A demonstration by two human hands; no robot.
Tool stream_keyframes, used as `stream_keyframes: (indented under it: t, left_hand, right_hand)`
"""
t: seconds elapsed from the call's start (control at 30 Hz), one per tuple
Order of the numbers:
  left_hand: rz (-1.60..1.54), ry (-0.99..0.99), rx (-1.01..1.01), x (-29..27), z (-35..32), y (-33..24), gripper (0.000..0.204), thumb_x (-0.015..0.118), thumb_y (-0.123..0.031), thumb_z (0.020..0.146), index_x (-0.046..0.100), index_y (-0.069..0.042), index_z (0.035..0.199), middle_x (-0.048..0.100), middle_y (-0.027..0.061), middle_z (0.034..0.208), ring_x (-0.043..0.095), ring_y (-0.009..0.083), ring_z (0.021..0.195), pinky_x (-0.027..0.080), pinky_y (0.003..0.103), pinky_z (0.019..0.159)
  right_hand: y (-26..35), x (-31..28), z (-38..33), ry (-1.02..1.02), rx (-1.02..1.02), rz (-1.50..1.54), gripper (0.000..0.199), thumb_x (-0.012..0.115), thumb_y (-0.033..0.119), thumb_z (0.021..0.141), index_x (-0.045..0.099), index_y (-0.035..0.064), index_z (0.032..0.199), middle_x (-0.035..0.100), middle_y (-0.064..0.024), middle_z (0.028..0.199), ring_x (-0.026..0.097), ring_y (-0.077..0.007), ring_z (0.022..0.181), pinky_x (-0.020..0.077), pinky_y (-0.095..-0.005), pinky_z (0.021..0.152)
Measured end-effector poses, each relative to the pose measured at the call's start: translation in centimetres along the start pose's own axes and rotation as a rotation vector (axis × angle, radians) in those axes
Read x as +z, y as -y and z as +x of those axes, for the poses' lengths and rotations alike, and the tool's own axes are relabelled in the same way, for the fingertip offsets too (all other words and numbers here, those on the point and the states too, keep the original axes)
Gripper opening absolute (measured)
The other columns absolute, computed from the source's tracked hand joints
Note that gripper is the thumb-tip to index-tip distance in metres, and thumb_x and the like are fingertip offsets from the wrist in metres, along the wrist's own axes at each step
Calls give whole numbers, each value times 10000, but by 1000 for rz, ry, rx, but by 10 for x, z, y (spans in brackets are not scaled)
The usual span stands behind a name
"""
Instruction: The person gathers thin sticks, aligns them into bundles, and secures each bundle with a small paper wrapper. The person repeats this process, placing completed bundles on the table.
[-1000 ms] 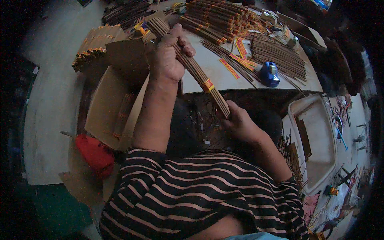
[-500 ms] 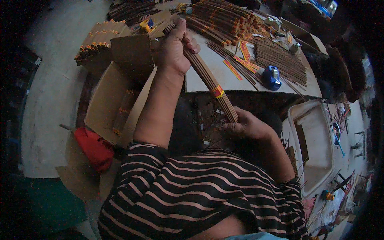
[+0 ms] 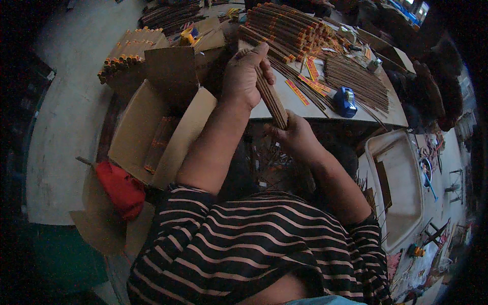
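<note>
The left hand (image 3: 244, 79) curls its fingers round a slim, straight bundle of brown sticks (image 3: 272, 100); the right hand (image 3: 301, 136) grips its five-o'clock end (a rounded blue tape dispenser (image 3: 345, 103) sits at that hand's two o'clock).

Stick bundle (image 3: 273, 100) coloured brown, shirt (image 3: 249, 234) striped black and pale pink, desk (image 3: 305, 111) topped in white, tape dispenser (image 3: 345, 104) coloured blue, labels (image 3: 297, 92) patterned red and yellow

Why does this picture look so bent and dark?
Head view: the fisheye lens seems to bend the table, and black rings the frame; head view: light is dim, shadow deep below the table; head view: sticks in the left hand look fairly clear, the far right murky.
</note>
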State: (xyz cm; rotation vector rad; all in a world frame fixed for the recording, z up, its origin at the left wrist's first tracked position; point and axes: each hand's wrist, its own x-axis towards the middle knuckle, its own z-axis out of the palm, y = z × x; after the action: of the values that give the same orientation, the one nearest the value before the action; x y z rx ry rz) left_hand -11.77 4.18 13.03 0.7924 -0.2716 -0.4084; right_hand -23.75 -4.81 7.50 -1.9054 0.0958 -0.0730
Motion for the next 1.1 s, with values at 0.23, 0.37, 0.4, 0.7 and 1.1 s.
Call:
stream_keyframes:
  t: [0.23, 0.37, 0.4, 0.7, 1.1]
  left_hand:
    - [-250, 198, -89, -7, -6, -7, 191, 658, -163, 756, 486, -82, 742, 436, 18, 523, 424, 153, 409, 370, 308, 416]
    - [24, -26, 99, 0, -4, 1, 186, 653, -154, 761, 483, -83, 783, 416, 9, 518, 406, 128, 413, 356, 296, 417]
    - [134, -139, 176, 2, -4, 1, 186, 652, -153, 762, 482, -83, 792, 411, 6, 517, 401, 122, 415, 351, 292, 417]
    - [-46, 153, 128, 7, -20, -10, 122, 609, -129, 795, 500, -84, 829, 381, -22, 527, 386, 98, 409, 328, 256, 385]
    - [149, -57, 160, 12, -25, 4, 278, 660, -164, 749, 452, -80, 913, 398, -1, 550, 408, 124, 431, 353, 260, 416]
  right_hand:
    - [22, -2, -15, 145, 170, 206, 240, 624, 197, 807, 477, 19, 874, 495, 8, 636, 455, -99, 552, 380, -258, 481]
    - [9, 4, -11, -77, 71, -201, 228, 628, 186, 806, 474, 29, 867, 476, 21, 644, 440, -91, 548, 372, -253, 480]
    - [9, 5, -10, -160, 28, -401, 226, 631, 182, 804, 472, 32, 864, 467, 26, 643, 434, -87, 545, 369, -250, 480]
    - [2, -8, -7, 110, 32, -118, 342, 666, 265, 769, 488, 3, 896, 552, -67, 699, 508, -130, 611, 426, -275, 550]
    - [4, 1, -5, -130, 5, -403, 233, 621, 171, 793, 493, 17, 912, 553, -30, 709, 504, -114, 629, 420, -257, 574]
